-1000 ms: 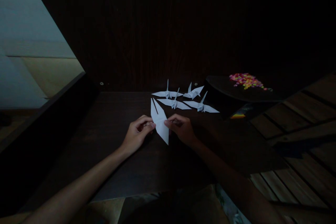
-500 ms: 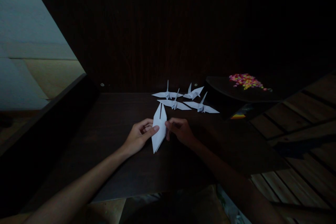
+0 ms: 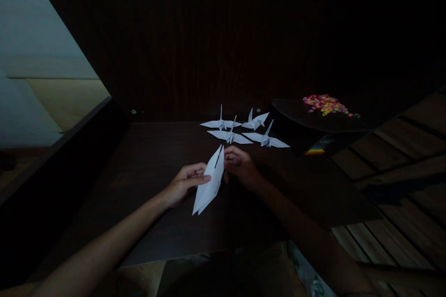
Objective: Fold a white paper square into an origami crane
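Note:
A white sheet folded into a long pointed diamond, with a slit down its upper half, is the folded paper [image 3: 208, 190]; it tilts with its top leaning right. My left hand [image 3: 186, 183] grips its left side, the thumb lying across the front and the other fingers behind. At the upper right edge, the curled fingers of my right hand [image 3: 240, 164] are closed against the paper; their exact hold is partly hidden. Just beyond it stand several finished white paper cranes, among them a near left crane [image 3: 230, 137] and a near right crane [image 3: 266, 140].
A dark wooden desk surface [image 3: 153, 158] lies under my hands, with a dark upright panel [image 3: 181, 55] behind. On a raised curved shelf [image 3: 292, 113] at the right sits a pile of small colourful pieces [image 3: 327, 104]. A low side wall [image 3: 69, 134] bounds the left.
The folded paper has come down toward me and tilted, its top swinging right. My right hand has shifted up along its right edge; the left hand still grips the left side.

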Available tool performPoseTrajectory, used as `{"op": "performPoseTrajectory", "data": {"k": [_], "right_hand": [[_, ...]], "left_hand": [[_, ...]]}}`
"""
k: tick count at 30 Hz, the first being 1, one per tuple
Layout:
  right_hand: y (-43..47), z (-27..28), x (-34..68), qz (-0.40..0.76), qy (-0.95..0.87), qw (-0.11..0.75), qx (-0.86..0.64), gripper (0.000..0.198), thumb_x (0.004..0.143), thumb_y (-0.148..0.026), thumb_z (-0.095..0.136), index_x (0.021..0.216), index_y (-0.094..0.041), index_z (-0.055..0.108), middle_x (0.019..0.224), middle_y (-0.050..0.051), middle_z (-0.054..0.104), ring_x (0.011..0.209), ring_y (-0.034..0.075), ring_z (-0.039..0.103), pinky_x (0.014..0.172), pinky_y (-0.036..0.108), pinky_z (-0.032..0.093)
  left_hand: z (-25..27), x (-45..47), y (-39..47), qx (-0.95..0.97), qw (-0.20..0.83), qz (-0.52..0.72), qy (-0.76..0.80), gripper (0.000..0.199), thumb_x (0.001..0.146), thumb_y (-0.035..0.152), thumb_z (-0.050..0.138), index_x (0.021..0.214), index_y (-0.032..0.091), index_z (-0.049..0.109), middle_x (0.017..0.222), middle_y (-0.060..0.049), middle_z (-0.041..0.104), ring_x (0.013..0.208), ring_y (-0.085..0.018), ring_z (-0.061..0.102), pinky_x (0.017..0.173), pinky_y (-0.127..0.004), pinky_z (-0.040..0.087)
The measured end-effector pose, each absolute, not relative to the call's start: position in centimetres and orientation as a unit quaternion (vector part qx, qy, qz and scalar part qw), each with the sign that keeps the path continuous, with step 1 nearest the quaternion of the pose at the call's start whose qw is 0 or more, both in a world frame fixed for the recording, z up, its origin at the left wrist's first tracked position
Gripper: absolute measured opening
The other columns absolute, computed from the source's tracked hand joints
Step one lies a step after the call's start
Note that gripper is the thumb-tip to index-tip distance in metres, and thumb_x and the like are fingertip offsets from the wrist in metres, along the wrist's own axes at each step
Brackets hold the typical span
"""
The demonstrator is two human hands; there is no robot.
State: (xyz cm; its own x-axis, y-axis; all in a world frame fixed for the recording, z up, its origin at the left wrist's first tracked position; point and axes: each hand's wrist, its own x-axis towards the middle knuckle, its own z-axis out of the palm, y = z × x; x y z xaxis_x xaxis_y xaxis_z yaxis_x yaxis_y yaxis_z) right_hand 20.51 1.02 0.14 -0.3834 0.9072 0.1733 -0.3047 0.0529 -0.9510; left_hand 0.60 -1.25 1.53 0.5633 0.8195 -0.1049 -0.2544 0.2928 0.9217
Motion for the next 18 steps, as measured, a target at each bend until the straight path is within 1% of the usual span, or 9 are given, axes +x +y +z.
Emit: {"op": "performPoseTrajectory", "data": {"k": [9,15,18], "right_hand": [[1.03,-0.17,20.41,0.667,-0.517,0.477,-0.246,0.053,0.069,-0.044,0.081,0.104,-0.021,0.049,0.081,-0.002,0.063,0.044,0.008,0.057,0.039,0.018,0.047],[0.85,0.51,20.48,0.682,-0.505,0.464,-0.255,0.05,0.065,-0.044,0.083,0.096,-0.021,0.05,0.079,-0.002,0.062,0.044,0.007,0.055,0.037,0.017,0.045],[0.87,0.64,20.62,0.682,-0.507,0.457,-0.264,0.045,0.067,-0.041,0.082,0.092,-0.02,0.051,0.079,-0.003,0.061,0.045,0.007,0.055,0.038,0.017,0.045]], "left_hand": [[1.85,0.51,-1.39,0.473,0.756,0.354,0.282,0.021,0.071,0.028,0.076,0.085,0.013,0.07,0.074,-0.004,0.068,0.063,-0.014,0.059,0.059,-0.023,0.04],[1.9,0.46,-1.56,0.475,0.758,0.342,0.288,0.024,0.07,0.027,0.075,0.088,0.013,0.07,0.077,-0.005,0.069,0.066,-0.016,0.06,0.06,-0.023,0.041],[1.93,0.45,-1.6,0.488,0.742,0.343,0.305,0.025,0.068,0.028,0.075,0.087,0.013,0.069,0.076,-0.005,0.069,0.064,-0.016,0.06,0.058,-0.023,0.041]]}}
